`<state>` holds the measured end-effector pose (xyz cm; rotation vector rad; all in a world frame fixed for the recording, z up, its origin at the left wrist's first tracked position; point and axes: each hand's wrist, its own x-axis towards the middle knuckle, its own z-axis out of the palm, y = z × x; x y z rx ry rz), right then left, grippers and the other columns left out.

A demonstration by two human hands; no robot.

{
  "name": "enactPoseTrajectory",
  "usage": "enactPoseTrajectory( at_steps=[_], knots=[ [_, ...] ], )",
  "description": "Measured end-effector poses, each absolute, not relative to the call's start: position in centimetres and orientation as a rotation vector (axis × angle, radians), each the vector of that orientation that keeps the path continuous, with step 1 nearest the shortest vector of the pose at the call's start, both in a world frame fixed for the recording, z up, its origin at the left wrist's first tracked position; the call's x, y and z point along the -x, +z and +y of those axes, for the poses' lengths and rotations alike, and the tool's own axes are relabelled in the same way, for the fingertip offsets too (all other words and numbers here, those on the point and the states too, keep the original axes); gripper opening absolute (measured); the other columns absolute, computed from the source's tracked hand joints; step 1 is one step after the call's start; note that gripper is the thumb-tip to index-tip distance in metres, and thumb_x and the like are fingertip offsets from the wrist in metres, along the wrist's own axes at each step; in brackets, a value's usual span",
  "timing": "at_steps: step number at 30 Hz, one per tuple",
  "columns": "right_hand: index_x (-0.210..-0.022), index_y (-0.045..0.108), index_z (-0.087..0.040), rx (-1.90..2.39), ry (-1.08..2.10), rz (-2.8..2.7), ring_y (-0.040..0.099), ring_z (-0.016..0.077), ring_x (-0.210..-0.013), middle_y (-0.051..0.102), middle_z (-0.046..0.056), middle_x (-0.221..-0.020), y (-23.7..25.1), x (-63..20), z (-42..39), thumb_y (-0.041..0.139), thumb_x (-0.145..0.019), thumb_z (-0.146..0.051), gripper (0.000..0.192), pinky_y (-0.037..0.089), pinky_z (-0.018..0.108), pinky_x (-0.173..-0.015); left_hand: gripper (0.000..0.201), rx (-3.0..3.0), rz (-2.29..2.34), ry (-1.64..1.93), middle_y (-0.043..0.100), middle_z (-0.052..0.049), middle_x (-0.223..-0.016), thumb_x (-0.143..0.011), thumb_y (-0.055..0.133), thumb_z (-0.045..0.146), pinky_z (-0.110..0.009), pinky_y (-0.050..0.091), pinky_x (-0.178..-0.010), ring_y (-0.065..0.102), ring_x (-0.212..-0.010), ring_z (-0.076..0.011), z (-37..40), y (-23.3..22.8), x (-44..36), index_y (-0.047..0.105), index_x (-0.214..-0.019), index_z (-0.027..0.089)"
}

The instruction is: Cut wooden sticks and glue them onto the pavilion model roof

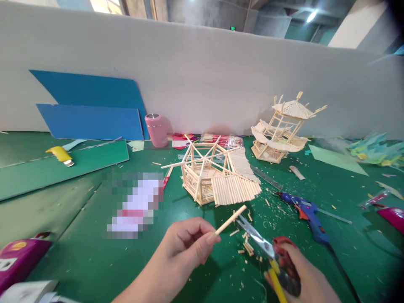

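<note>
Head view: my left hand (191, 246) pinched 1 wooden stick (231, 220), apparently baring its far end for scissors (259, 240) my right hand (307, 271) gripped.

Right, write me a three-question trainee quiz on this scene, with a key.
1. What does the left hand hold?
2. True or false: the blue plastic glue gun lies on the green tabletop.
3. What does the right hand hold? a) a yellow plastic cutter; b) red-handled metal scissors; c) a pink cylindrical bottle.

Key: 1. A pale, round wooden stick. 2. True. 3. b.
</note>
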<state>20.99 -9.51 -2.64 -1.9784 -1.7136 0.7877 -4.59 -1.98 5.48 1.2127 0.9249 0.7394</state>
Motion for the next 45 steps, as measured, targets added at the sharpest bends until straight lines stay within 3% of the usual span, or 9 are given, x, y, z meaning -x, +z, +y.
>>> enactPoseTrajectory(
  at_steps=[3,8,12,17,20,23,32,45],
  knots=[
    [-0.107,0.045,-0.015,2.127,0.584,-1.850,0.060,0.0291,-0.093,0.060,0.015,-0.104,-3.1,-23.8,-8.5,0.050,-0.077,-0.044,0.042,0.049,0.043,-0.078,0.024,-1.642,1.127,0.733,0.045,0.003,-0.057,-0.086,0.043,0.028,-0.022,0.029,-0.047,0.037,-0.051,-0.0101,-2.3,5.1,4.3,0.057,-0.072,0.015],
    [-0.107,0.052,-0.013,2.059,0.135,-2.078,0.058,0.0289,-0.093,0.056,0.015,-0.107,-3.1,-26.6,-8.4,0.058,-0.073,-0.049,0.050,0.048,0.044,-0.081,0.024,-2.164,1.132,0.743,0.059,-0.003,-0.063,-0.086,0.039,0.015,-0.026,0.037,-0.056,0.052,-0.057,-0.0144,-2.7,4.6,3.7,0.061,-0.078,0.016],
    [-0.104,0.055,-0.020,1.784,-0.175,-1.966,0.056,0.0272,-0.091,0.057,0.011,-0.105,0.6,-23.9,-8.5,0.053,-0.081,-0.042,0.032,0.045,0.043,-0.078,0.028,-2.442,1.112,0.652,0.057,-0.002,-0.058,-0.086,0.036,0.012,-0.029,0.036,-0.056,0.050,-0.052,-0.0151,-2.6,4.5,3.1,0.061,-0.074,0.016],
    [-0.114,0.052,-0.018,1.338,0.005,-2.250,0.053,0.0265,-0.096,0.058,0.011,-0.105,3.6,-16.5,-6.7,0.052,-0.084,-0.025,0.030,0.044,0.041,-0.079,0.025,-2.650,1.070,0.617,0.058,-0.004,-0.060,-0.082,0.037,0.010,-0.029,0.034,-0.052,0.049,-0.052,-0.0167,-2.7,4.1,2.7,0.059,-0.072,0.016],
    [-0.103,0.058,-0.015,1.301,0.235,-2.302,0.054,0.0224,-0.075,0.061,0.009,-0.083,2.7,-14.1,-5.3,0.041,-0.090,-0.021,0.022,0.045,0.035,-0.063,0.025,-2.721,1.154,0.540,0.058,-0.004,-0.060,-0.080,0.038,0.008,-0.028,0.034,-0.049,0.050,-0.051,-0.0179,-2.9,3.7,2.9,0.057,-0.068,0.016],
    [-0.090,0.061,-0.016,1.309,0.358,-2.343,0.050,0.0205,-0.067,0.057,0.006,-0.071,1.5,-13.4,-4.6,0.034,-0.093,-0.021,0.027,0.041,0.032,-0.057,0.025,-2.718,1.295,0.431,0.059,-0.005,-0.060,-0.078,0.038,0.005,-0.028,0.035,-0.047,0.052,-0.049,-0.0187,-3.1,3.1,3.3,0.057,-0.068,0.017],
    [-0.077,0.057,-0.017,1.344,0.360,-2.280,0.048,0.0183,-0.063,0.052,0.004,-0.065,-0.4,-12.8,-3.9,0.030,-0.094,-0.022,0.033,0.035,0.028,-0.055,0.023,-2.613,1.376,0.341,0.060,-0.005,-0.060,-0.075,0.040,0.004,-0.026,0.039,-0.048,0.056,-0.052,-0.0189,-2.7,1.6,3.3,0.055,-0.064,0.017],
    [-0.076,0.056,-0.018,1.372,0.399,-2.233,0.049,0.0176,-0.063,0.054,0.003,-0.066,-1.5,-12.5,-3.7,0.031,-0.094,-0.022,0.031,0.035,0.027,-0.056,0.024,-2.588,1.442,0.272,0.062,-0.006,-0.061,-0.073,0.039,0.002,-0.029,0.039,-0.049,0.057,-0.053,-0.0211,-2.8,0.9,3.1,0.055,-0.065,0.017]
  ],
)
